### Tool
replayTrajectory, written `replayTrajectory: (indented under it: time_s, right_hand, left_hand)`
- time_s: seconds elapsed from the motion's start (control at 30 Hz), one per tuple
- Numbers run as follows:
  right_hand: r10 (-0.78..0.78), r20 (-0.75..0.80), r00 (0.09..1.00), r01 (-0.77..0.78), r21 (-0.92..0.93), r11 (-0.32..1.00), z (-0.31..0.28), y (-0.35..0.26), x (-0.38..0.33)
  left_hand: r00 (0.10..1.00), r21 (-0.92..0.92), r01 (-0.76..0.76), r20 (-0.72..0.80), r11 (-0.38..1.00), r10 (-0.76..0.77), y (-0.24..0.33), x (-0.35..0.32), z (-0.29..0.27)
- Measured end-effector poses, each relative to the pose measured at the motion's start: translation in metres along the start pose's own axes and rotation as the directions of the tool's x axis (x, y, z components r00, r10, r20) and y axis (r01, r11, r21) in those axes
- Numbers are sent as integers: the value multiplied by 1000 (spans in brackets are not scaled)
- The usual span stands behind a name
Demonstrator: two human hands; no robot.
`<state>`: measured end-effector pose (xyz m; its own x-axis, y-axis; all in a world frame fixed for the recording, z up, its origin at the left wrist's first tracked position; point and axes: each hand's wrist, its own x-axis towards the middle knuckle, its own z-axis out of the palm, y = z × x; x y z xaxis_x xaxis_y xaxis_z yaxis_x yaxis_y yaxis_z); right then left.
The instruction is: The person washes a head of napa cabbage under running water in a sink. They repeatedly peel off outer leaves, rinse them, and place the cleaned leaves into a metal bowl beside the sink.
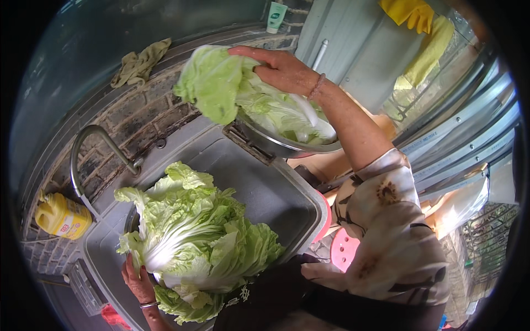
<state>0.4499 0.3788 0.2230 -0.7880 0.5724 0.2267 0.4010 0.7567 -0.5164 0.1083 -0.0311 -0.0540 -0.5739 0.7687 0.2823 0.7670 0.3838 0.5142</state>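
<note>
Right grip (284, 71) is clamped on a cabbage leaf (212, 85) by the metal bowl (295, 147); left grip (139, 287) touches napa cabbage (199, 237) in the sink (265, 187), can't tell if closed. Faucet (74, 168) and yellow jug (63, 216) crowd the left.

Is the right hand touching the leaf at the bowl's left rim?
Touching. The head view shows the right hand gripping the leaf at its top edge.

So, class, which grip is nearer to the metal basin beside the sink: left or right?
Right. The right grip is at the far side of the metal basin, holding napa cabbage leaves; the left grip is farther, across the sink, against the large napa cabbage.
</note>
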Motion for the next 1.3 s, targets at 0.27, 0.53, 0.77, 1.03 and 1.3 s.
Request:
replayTrajectory:
  time_s: [0.27, 0.53, 0.77, 1.03, 1.3]
  right_hand:
    - [327, -22, 945, -291, -513, 807, 30, 169, -71]
    - [496, -8, 868, -463, -372, 804, 41, 179, -70]
    - [250, -412, 876, -482, -725, 492, 46, 180, -76]
    - [484, -230, 845, -396, -876, 276, 41, 131, -54]
    - [-356, 117, 927, 338, 152, 929, 163, -76, -28]
  left_hand:
    - [950, 310, -302, 26, 902, 310, 39, -10, -11]
    - [970, 216, -186, 197, 958, 143, 38, -8, 4]
    - [957, 337, -98, 289, 936, -4, 42, 2, 3]
    - [946, 336, -135, 324, 932, 20, 30, 5, -3]
    - [932, 128, -273, 282, 953, 229, 99, 29, -59]
